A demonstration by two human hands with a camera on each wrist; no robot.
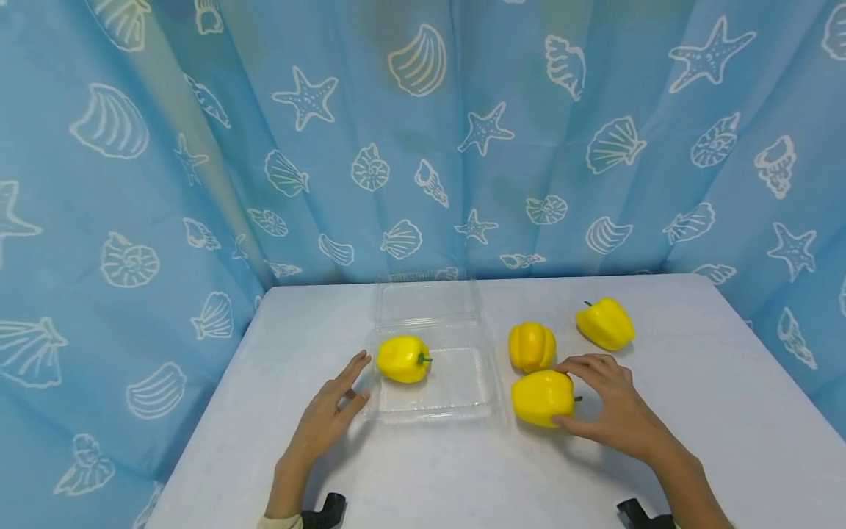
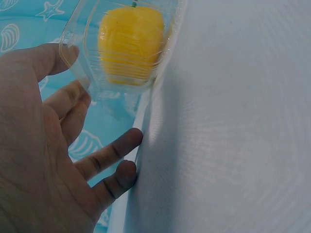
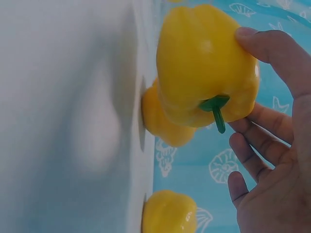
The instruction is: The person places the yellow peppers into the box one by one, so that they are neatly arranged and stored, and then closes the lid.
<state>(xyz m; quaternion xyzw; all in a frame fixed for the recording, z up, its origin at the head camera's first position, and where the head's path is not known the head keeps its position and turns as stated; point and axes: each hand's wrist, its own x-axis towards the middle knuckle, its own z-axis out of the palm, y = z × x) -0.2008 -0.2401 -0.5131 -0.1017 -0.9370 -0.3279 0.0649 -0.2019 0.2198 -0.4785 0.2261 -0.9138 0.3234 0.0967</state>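
My right hand (image 1: 611,408) holds a yellow bell pepper (image 1: 543,398) between thumb and fingertips, its green stem toward the palm. In the right wrist view, this pepper (image 3: 206,63) hangs just off the white tabletop. At the left side of a clear plastic clamshell box (image 1: 463,378), my left hand (image 1: 328,415) touches the edge with thumb and fingertips, fingers loosely spread. Inside the box, toward its left, lies another yellow bell pepper (image 1: 403,360), seen through the clear wall in the left wrist view. The box's lid (image 1: 428,303) is folded back, away from me.
Two more yellow bell peppers rest right of the box: one (image 1: 532,347) just behind the held pepper, the other (image 1: 605,324) farther back and right. The white table (image 1: 694,353) ends at a blue curtain (image 1: 489,184) with seashell prints.
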